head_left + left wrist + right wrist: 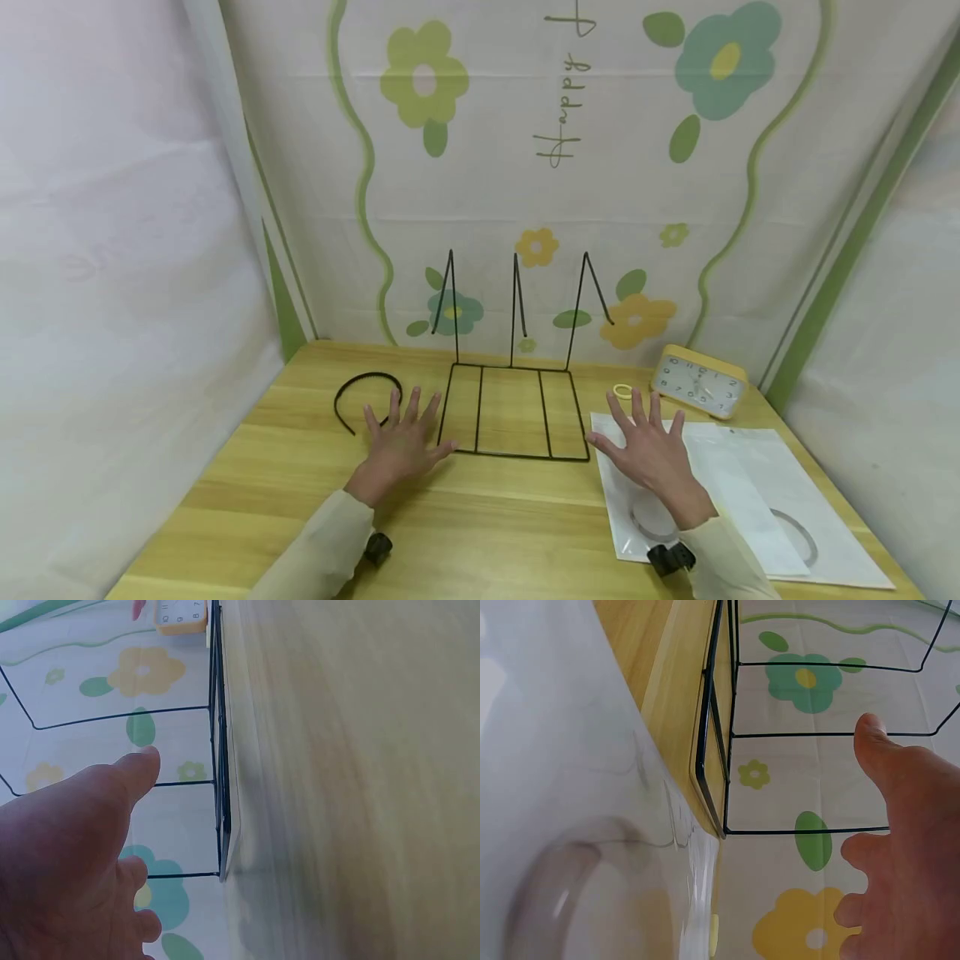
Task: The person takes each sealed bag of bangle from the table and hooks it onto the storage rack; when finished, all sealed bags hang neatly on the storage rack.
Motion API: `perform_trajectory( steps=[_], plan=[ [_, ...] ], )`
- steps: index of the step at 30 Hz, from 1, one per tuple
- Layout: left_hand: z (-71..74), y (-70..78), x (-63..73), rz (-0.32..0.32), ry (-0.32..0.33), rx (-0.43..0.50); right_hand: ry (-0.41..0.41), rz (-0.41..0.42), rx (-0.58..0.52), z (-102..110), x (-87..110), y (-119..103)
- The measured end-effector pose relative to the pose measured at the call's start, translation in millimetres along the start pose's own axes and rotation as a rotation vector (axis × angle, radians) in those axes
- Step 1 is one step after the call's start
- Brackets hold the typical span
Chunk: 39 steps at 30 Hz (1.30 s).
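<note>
A black wire rack [517, 455] stands on the table between my hands, with three bent wire arms rising at its back. My left hand [403, 446] is held with spread fingers by the rack's front left corner, holding nothing. Just beyond its fingertips lies a thin black headband [367, 375], partly hidden by the fingers. My right hand [651, 450] has its fingers spread above a white plastic bag [611, 508], its thumb near the rack's front right corner. Both wrist views show the left thumb [139, 772] and right thumb [874, 742] apart from the rack.
A second white plastic bag [813, 492] overlaps the first; curved bands show through both. A yellow-framed clock [701, 383] leans at the back right, with a small yellow ring [622, 397] beside it. A flower-printed cloth [480, 192] hangs behind the wooden table [480, 533].
</note>
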<state>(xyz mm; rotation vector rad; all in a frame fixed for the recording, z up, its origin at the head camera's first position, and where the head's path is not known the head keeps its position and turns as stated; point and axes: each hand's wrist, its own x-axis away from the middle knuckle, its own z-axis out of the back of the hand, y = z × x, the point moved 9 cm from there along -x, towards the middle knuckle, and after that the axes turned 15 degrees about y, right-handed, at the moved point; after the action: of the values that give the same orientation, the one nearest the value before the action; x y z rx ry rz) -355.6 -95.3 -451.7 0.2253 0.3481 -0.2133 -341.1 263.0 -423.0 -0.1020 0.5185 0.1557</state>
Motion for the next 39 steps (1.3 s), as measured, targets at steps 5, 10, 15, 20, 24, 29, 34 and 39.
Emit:
perform_trajectory(
  steps=[5,10,15,20,24,29,34,39],
  plan=[
    [-3.1,-0.5,-0.6,-0.001,-0.009,-0.003,-0.005,-0.015,-0.011,2,1.2,2],
    [-3.4,-1.4,-1.2,-0.001,-0.019,-0.014,-0.001,-0.025,-0.019,4,1.8,3],
    [-2.8,1.6,-1.7,-0.01,-0.023,0.13,0.005,-0.108,-0.072,9,4.8,21],
    [2.4,-3.5,-3.7,0.089,0.086,0.537,-0.009,-0.26,-0.064,20,16.1,64],
    [1.9,-12.0,-8.3,0.159,0.173,0.651,-0.135,-0.355,-0.011,17,28.3,94],
    [-18.1,-13.0,-13.2,0.214,0.101,0.647,-0.293,-0.414,-0.003,-5,47.6,111],
    [-30.4,-9.9,-14.2,0.221,0.092,0.645,-0.284,-0.468,-0.032,-13,55.4,119],
    [-36.0,-8.5,-14.2,0.248,0.094,0.638,-0.206,-0.543,-0.099,-10,59.4,133]
  ],
)
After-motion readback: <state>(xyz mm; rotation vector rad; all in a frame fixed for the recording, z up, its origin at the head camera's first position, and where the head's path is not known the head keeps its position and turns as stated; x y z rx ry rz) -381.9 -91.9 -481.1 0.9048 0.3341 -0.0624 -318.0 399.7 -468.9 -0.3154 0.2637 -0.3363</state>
